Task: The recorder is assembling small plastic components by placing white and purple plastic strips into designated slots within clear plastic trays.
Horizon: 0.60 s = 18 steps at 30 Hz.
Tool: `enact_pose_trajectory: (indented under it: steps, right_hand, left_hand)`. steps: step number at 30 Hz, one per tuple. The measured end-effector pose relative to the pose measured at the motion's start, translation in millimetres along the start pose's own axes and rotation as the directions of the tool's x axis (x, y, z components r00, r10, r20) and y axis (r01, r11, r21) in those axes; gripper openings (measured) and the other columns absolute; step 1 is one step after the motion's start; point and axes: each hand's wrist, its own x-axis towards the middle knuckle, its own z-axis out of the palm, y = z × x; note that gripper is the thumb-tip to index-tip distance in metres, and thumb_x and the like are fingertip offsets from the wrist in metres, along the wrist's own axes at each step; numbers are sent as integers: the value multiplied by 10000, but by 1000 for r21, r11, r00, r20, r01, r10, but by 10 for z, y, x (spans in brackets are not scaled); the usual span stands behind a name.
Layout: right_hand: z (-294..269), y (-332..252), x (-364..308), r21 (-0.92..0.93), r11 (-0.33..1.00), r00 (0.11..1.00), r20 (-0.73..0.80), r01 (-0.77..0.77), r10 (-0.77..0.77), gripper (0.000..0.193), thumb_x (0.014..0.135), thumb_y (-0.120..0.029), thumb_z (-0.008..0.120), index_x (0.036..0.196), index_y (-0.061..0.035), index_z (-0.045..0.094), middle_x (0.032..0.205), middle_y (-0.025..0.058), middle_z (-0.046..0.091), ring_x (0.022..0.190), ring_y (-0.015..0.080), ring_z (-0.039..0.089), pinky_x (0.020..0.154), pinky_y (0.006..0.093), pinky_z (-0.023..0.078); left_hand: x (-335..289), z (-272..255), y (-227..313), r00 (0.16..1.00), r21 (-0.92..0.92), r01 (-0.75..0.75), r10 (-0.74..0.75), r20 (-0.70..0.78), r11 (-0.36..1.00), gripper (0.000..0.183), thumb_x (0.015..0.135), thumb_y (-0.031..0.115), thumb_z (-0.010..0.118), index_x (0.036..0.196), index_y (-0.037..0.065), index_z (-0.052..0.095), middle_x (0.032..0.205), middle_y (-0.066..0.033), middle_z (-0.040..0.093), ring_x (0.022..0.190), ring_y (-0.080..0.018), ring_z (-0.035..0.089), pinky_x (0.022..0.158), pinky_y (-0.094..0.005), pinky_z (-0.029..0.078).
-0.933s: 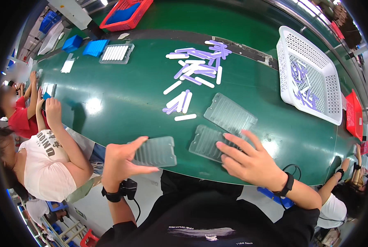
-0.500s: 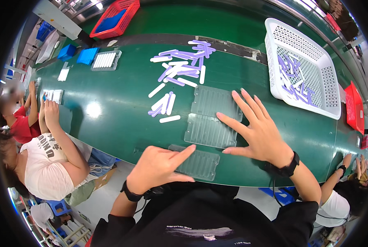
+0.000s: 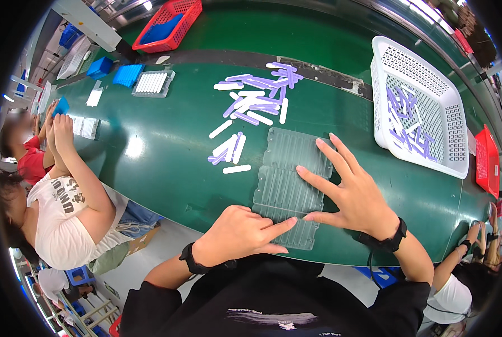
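Three clear plastic trays with long grooves lie in a column on the green table: a far tray [image 3: 298, 147], a middle tray [image 3: 287, 188] and a near tray [image 3: 300, 235]. My right hand [image 3: 355, 196] is spread open along their right side, its fingertips over the far and middle trays and its thumb where the middle and near trays meet. My left hand [image 3: 242, 236] reaches over the near tray's left part, index finger and thumb stretched apart, other fingers curled. White and purple sticks [image 3: 253, 101] lie loose beyond the trays.
At the right stands a white perforated basket [image 3: 388, 126] holding more sticks, beside a red basket [image 3: 487, 168]. Another red basket [image 3: 169, 39] with blue contents is far left. A filled tray [image 3: 153, 83] and blue pieces [image 3: 128, 75] lie at left, near a co-worker [image 3: 65, 208].
My left hand has moved right with the near tray, which now lies in line against the middle tray. My right hand stays over the trays.
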Motion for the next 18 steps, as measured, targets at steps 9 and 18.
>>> enact_pose_trajectory:
  steps: [9, 18]
  right_hand:
    - [5, 34, 211, 93, 994, 990, -137, 53, -40, 678, 786, -487, 868, 1357, -176, 678, 1509, 177, 498, 1347, 446, 499, 1113, 505, 457]
    - [16, 303, 1231, 405, 891, 899, -282, -204, 334, 220, 925, -190, 701, 1095, -52, 717, 1062, 143, 698, 963, 344, 682, 860, 450, 538]
  left_hand:
    - [48, -102, 2, 994, 60, -1, -6, 113, 998, 635, 800, 605, 788, 1293, 209, 736, 583, 42, 532, 526, -151, 583, 506, -301, 424]
    - [629, -608, -812, 940, -90, 268, -281, -192, 959, 251, 915, 339, 806, 876, 113, 705, 557, -45, 506, 465, -208, 484, 476, -366, 352]
